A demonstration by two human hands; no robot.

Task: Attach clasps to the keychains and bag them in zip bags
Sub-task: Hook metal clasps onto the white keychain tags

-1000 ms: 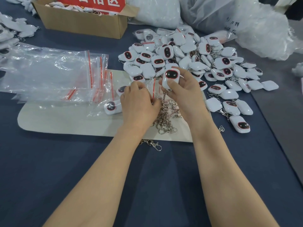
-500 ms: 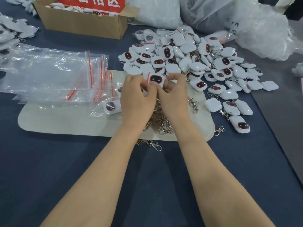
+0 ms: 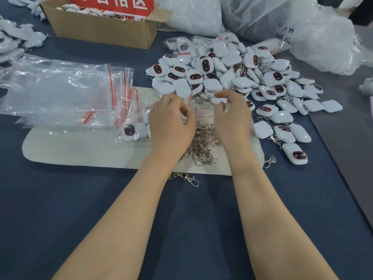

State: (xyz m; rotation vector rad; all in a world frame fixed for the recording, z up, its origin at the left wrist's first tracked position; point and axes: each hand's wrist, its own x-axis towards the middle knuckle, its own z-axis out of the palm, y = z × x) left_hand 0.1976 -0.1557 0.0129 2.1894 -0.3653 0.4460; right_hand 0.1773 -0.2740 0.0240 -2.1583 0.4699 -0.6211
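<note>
My left hand [image 3: 171, 122] pinches the edge of a small clear zip bag [image 3: 198, 115] with a red strip, held over the cream mat [image 3: 80, 150]. My right hand [image 3: 232, 118] grips a white keychain [image 3: 219, 101] at the bag's other side; the keychain is blurred and mostly hidden by my fingers. Just below and between my hands lies a heap of metal clasps [image 3: 201, 146]. A big pile of white keychains with dark red-rimmed faces [image 3: 232, 77] spreads behind and to the right.
A stack of clear zip bags [image 3: 60, 91] lies at left, with a bagged keychain [image 3: 131, 131] beside it. A cardboard box [image 3: 101, 29] and white plastic sacks [image 3: 323, 37] stand at the back. Loose clasps [image 3: 189, 177] lie on the blue cloth.
My right hand carried the keychain from facing up to the zip bag. Both hands met at the bag, then spread apart along it.
</note>
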